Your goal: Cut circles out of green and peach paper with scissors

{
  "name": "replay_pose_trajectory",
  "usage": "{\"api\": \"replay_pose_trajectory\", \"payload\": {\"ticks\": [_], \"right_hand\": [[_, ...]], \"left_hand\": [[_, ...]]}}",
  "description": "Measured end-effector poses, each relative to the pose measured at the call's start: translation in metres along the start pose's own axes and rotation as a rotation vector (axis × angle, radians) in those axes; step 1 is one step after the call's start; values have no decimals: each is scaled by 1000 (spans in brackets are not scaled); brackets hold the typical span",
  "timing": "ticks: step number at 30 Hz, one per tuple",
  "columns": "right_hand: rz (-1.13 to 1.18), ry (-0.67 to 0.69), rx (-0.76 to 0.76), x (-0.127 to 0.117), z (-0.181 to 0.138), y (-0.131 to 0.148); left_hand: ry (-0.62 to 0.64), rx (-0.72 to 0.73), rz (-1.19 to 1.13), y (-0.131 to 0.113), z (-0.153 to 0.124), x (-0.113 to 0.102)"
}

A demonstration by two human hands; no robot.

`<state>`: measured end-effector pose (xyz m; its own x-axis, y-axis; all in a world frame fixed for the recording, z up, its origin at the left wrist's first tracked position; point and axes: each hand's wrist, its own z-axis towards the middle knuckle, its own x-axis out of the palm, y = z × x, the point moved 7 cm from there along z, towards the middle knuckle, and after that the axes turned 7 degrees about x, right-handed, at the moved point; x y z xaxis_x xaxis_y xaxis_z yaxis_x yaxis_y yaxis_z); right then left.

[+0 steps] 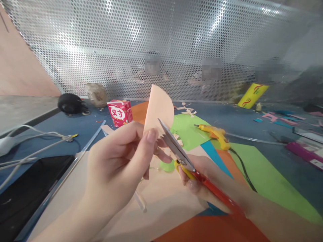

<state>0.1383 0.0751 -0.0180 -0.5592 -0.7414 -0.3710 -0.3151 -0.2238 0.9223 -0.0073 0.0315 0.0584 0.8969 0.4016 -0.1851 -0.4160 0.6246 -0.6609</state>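
Note:
My left hand [126, 158] pinches a folded piece of peach paper [160, 107] by its lower edge, the thumb lying in front. The paper stands upright, with a straight left side and a rounded right side. In my right hand [199, 178] is a pair of scissors [181, 153] with red and yellow handles. Their blades point up and left, the tip overlapping the lower part of the paper; whether they touch it I cannot tell. Beneath both hands lies a large peach sheet [161, 198] with a small green scrap [167, 166] on it.
Green sheets [262, 168], an orange sheet [207, 228], and a yellow glue gun [214, 132] with a black cord lie right. A red box [119, 112], black tablet-like object [32, 191] and white cables [32, 153] are left. A perforated metal panel [161, 33] stands behind.

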Motion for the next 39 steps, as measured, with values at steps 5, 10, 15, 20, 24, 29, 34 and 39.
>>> {"api": "replay_pose_trajectory", "payload": {"ticks": [5, 10, 15, 20, 24, 29, 34, 39], "right_hand": [[-1, -6, 9, -1, -1, 3], [-23, 1, 14, -1, -1, 3], [5, 14, -2, 0, -2, 6], [-26, 9, -13, -1, -2, 8], [-72, -14, -17, -2, -2, 6], [-21, 35, 12, 0, -4, 7], [-2, 31, 29, 0, -4, 5], [5, 18, 20, 0, -3, 3]], "left_hand": [[-7, -5, -1, 0, -1, -1], [-5, 6, -1, 0, -1, 0], [-4, 3, -4, 0, -1, 0], [0, 16, 14, -2, 0, -1], [-4, 30, 40, -3, 2, 1], [10, 28, 80, -2, 2, -1], [23, -12, 89, 2, 1, -3], [7, -31, 58, 2, 1, -2]]}}
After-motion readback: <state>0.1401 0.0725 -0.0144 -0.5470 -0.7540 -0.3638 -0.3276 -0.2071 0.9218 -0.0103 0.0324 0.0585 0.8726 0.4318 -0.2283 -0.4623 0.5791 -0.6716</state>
